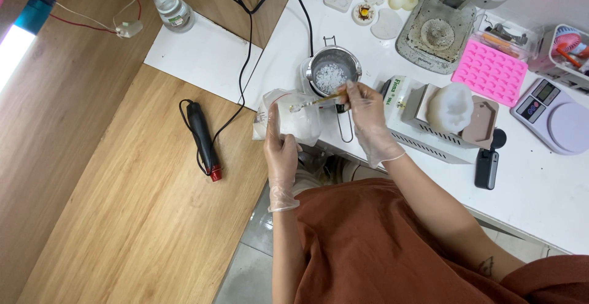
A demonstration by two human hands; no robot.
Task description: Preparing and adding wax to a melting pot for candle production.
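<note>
Progress: small steel pot (333,76) on white tabletop (540,181) already holds white flakes, clear plastic bag (294,117) seemingly still part full | left hand (281,153) gloved, wrapped around bag, held upright beside pot | right hand (366,117) gloved, pinching thin scoop (316,101) reaching into bag mouth

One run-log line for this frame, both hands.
left hand: holds clear bag | right hand: holds spoon over bag | metal pot: white granules inside | surface: white table

White table (540,200) with scale (554,117)
</note>
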